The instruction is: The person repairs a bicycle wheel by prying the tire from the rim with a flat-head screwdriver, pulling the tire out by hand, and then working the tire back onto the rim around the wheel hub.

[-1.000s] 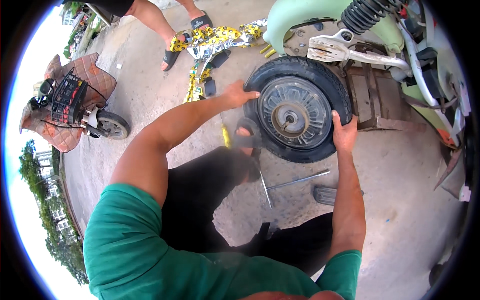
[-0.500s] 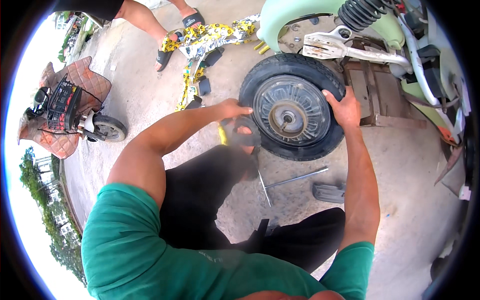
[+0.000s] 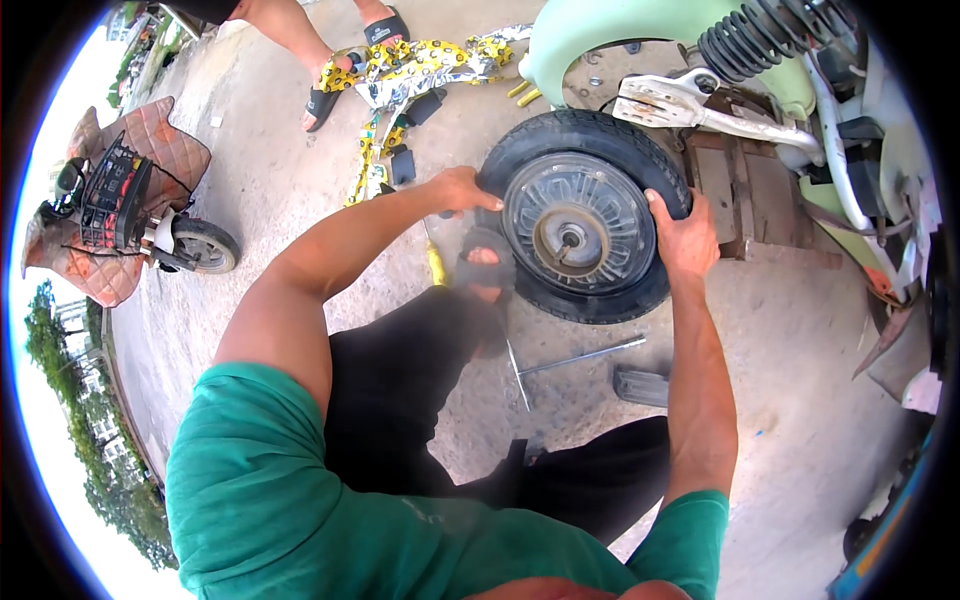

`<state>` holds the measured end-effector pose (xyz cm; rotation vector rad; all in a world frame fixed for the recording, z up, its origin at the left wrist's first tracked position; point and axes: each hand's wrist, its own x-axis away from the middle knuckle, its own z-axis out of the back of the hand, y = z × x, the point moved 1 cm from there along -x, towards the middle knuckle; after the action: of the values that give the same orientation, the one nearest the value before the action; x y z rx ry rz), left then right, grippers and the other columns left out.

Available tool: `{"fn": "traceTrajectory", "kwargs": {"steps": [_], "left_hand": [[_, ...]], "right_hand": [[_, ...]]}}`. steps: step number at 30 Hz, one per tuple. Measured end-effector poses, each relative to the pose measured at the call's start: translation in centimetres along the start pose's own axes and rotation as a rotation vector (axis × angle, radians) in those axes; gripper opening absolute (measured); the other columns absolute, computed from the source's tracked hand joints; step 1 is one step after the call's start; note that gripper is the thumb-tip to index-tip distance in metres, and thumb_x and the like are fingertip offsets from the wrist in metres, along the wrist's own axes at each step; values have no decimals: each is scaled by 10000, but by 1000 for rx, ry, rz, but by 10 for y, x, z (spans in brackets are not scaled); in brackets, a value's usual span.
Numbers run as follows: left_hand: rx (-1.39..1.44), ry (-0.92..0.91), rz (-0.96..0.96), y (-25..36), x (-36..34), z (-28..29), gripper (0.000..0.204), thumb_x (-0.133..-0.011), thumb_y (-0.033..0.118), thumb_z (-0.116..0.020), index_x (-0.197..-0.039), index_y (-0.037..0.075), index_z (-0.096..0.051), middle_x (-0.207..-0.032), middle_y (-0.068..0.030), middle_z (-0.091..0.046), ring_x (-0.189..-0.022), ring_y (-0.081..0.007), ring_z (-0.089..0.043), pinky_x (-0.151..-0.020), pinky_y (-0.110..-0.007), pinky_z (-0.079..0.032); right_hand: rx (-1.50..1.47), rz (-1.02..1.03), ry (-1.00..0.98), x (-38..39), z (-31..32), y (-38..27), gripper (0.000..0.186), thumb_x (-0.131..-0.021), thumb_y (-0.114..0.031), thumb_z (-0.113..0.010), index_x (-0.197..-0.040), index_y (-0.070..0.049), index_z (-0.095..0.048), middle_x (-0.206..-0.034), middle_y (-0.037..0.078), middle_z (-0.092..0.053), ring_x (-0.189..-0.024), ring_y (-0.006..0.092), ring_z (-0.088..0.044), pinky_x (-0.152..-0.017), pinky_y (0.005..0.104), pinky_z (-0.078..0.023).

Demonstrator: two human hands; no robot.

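Note:
A wheel with a black tyre (image 3: 560, 303) and a grey metal hub (image 3: 575, 222) is in front of me, its axle stub facing up toward me. My left hand (image 3: 464, 190) holds the tyre's left edge, thumb on top. On the right edge, my right hand (image 3: 684, 232) grips the tyre in the same manner, its thumb on the sidewall. The undersides of both hands' fingers are hidden. Just beyond the wheel lies a white metal swingarm (image 3: 660, 103) beside a black coil spring (image 3: 745, 45).
A T-shaped metal wrench (image 3: 580, 356) and a dark pedal-like block (image 3: 640, 386) lie on the concrete below the wheel. A yellow-handled screwdriver (image 3: 435, 264) is near my foot. Yellow patterned fabric (image 3: 400, 75) lies by another person's sandals (image 3: 322, 108). A scooter (image 3: 130, 210) stands left.
My left hand has shifted slightly upward along the tyre's edge. My right hand keeps its hold. The whole view has moved a little.

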<state>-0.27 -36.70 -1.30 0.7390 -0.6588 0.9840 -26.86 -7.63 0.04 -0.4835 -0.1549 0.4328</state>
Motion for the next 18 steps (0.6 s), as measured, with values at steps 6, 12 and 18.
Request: {"fn": "traceTrajectory", "kwargs": {"steps": [6,12,18], "left_hand": [[195,-25,-5,-15,-9,-5,790,-774,475,-923,-1274,-66,-636,-957,-149,-710,-605,-194,-610,-528,-340,-493],[320,38,8,-22,16,-3,797,-841,326,-892,-1428,-60,-515,-956,-154,-699,-623,-183,-618,-545,-355,-499],[311,172,-85,-12,50,68,460,-863,164,-777,-1276,19,-636,-933,-66,-699,-718,-165,-637,-623,-330,-530]], "right_hand": [[-239,-315,-18,45,-22,31,997,-795,-820,-727,-1380,-22,-607,-1236,281,-723,-1165,468,-687,-1008,539,-523],[-287,-261,8,48,-29,44,950,-818,-720,-766,-1389,21,-599,-1257,311,-701,-1189,484,-670,-1029,521,-512],[-368,-282,-2,48,-21,41,924,-820,-670,-792,-1389,31,-597,-1285,308,-691,-1225,471,-656,-1055,512,-500]]}}
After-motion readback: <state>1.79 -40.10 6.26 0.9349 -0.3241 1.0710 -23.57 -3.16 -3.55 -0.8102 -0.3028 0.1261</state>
